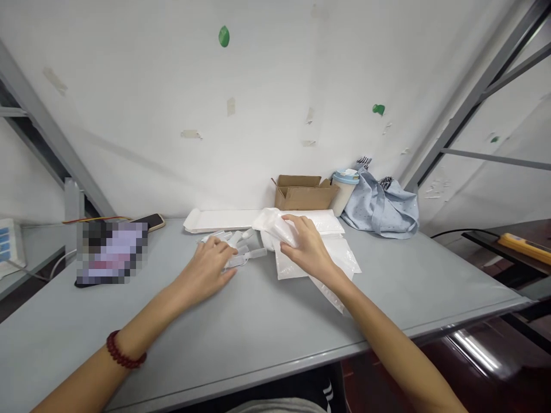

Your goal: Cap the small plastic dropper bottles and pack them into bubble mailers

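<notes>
My left hand [212, 264] rests palm down over a loose pile of small whitish translucent pieces [252, 254], some with thin loops. Its fingers are bent a little and the thumb stands apart; what lies under the fingertips is partly hidden. To the right, my right hand [307, 246] is closed round a white translucent plastic packet [282, 229], thumb on the near side and fingers over the top. Under and beside this hand lie several flat white plastic bags [297, 265], overlapping on the grey table [241, 327].
A long white tray-like piece [224, 219] lies along the wall. Behind the bags stand an open cardboard box [305, 197], a cup with a blue lid [345, 189] and a light blue cloth bundle [381, 206]. At left lie a blurred-out phone [112, 252] and another phone [151, 221].
</notes>
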`<state>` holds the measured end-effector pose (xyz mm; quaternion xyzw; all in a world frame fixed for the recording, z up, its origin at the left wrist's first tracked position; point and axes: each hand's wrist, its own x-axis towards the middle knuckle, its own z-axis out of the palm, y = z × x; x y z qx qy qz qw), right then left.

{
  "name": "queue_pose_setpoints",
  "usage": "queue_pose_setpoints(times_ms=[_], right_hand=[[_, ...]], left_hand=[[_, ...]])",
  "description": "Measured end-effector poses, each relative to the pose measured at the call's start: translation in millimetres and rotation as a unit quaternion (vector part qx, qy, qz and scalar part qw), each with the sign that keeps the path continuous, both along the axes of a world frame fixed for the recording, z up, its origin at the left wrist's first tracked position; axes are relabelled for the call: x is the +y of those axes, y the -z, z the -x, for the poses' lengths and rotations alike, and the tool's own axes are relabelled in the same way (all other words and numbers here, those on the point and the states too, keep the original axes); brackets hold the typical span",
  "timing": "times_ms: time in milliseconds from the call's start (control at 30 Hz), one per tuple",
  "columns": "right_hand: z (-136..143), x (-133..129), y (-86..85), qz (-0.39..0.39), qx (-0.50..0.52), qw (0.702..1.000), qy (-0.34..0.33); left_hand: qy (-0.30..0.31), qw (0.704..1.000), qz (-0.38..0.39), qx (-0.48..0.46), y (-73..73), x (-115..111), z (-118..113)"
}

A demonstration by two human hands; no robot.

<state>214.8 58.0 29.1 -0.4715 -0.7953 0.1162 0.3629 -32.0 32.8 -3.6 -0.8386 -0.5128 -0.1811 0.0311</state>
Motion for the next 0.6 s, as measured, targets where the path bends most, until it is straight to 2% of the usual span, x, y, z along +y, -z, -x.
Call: queue_pose_setpoints(times_ms=[100,167,300,467,600], right_hand=[[0.3,-0.7,0.3,0.002,-0.009,1.000,-0.003],[1.6,-2.5,0.6,0.006,-0.019,1.000,-0.014],[3.9,-5.6,0.7,0.014,-0.040,0.999,-0.030],[5.5,-7.6,1.1,0.024,-0.055,0.997,-0.038],[7.6,-8.7,3.3,0.038,-0.072,0.995,-0.051]], left_hand=[[0.016,0.999,-0.006,0.052,7.1,0.3,-4.9],[0.022,0.999,-0.010,0.034,6.3,1.3,-4.8],[-0.014,0.993,0.029,-0.110,-6.9,3.6,3.8],[-0.091,0.954,0.064,-0.280,-27.6,0.8,9.0],[-0.106,0.920,0.075,-0.370,-30.7,-0.8,8.2]])
